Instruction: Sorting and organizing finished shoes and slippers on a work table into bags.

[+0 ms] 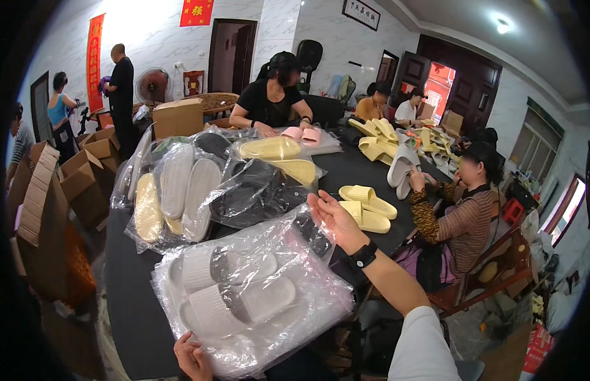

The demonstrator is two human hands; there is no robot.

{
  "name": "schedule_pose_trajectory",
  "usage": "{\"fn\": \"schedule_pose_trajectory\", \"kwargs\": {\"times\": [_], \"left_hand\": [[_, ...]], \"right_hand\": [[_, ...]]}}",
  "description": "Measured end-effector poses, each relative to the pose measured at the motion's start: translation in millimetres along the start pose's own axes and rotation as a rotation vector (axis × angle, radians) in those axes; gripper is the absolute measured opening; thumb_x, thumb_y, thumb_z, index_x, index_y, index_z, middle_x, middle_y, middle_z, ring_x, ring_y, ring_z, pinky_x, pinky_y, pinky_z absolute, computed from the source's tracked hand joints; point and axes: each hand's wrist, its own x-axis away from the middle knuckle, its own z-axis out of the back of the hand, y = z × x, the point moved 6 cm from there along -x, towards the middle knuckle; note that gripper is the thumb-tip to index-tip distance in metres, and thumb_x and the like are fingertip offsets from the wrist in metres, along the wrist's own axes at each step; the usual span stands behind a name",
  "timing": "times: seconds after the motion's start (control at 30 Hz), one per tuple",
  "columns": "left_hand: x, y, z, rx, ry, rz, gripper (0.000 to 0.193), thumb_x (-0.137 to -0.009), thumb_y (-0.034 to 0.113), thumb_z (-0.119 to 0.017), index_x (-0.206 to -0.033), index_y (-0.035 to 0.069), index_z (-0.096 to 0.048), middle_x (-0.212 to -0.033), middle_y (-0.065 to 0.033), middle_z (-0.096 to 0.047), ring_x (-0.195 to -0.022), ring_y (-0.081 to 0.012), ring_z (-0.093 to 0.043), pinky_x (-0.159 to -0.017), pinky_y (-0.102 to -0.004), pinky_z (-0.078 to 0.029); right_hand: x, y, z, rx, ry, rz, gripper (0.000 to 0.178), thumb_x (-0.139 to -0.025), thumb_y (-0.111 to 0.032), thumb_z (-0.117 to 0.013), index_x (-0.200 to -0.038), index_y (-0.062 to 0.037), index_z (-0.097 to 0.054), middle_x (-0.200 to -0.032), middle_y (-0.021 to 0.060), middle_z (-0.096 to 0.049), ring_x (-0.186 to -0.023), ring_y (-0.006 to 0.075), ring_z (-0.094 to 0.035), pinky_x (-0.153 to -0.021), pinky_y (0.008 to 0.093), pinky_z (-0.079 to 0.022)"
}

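A clear plastic bag (320, 289) lies at the table's near edge, with a pair of pale grey slippers (269, 298) in it, toes partly under the shiny film. My left hand (193, 359) is closed on the bag's lower left edge, fingertips on the film. At the far right corner of the bag is my right hand (338, 219), palm turned up and fingers loosely stretched out. Its fingers touch or lie just beside the film; I cannot tell which. A black wristband (363, 255) sits on my right wrist.
Bagged slippers (193, 184) in grey, yellow and black are heaped beyond my bag on the black table (133, 298). Yellow slippers (368, 206) lie right of my hand. Co-workers sit around the table; one at right holds grey slippers (403, 168). Cardboard boxes (85, 178) stand at left.
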Motion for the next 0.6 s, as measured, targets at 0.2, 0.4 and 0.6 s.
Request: {"fn": "schedule_pose_trajectory", "kwargs": {"times": [0.2,0.4,0.6], "left_hand": [[-4.0,11.5,0.6,-0.040,0.012,-0.134,0.017,-0.087,0.020,-0.063,-0.090,0.003,-0.058,-0.093,-0.0148,-0.059,-0.093,-0.0319,-0.056,-0.086,-0.0412,-0.043],[-6.2,12.3,1.9,-0.160,-0.074,-0.103,0.024,-0.081,0.020,-0.069,-0.094,0.002,-0.059,-0.100,-0.0151,-0.057,-0.097,-0.0319,-0.052,-0.088,-0.0414,-0.041],[-15.2,20.8,-5.5,-0.103,-0.063,-0.034,0.009,-0.079,0.010,-0.059,-0.074,0.004,-0.055,-0.084,-0.0087,-0.060,-0.097,-0.0336,-0.055,-0.090,-0.0440,-0.038]], "right_hand": [[25.3,45.2,61.3,0.140,-0.078,-0.458,0.023,-0.091,-0.013,-0.055,-0.112,-0.0022,-0.053,-0.103,0.0116,-0.062,-0.089,0.0199,-0.061,-0.080,0.0320,-0.051],[73.9,53.6,-9.2,0.689,-0.537,-0.707,0.046,-0.092,-0.021,-0.056,-0.133,-0.0058,-0.043,-0.119,0.0095,-0.059,-0.081,0.0116,-0.059,-0.069,0.0228,-0.049],[72.2,84.1,-39.6,1.040,-0.925,-0.780,0.067,-0.089,-0.026,-0.059,-0.145,-0.0117,-0.026,-0.133,0.0086,-0.049,-0.081,0.0125,-0.057,-0.068,0.0219,-0.048]]}}
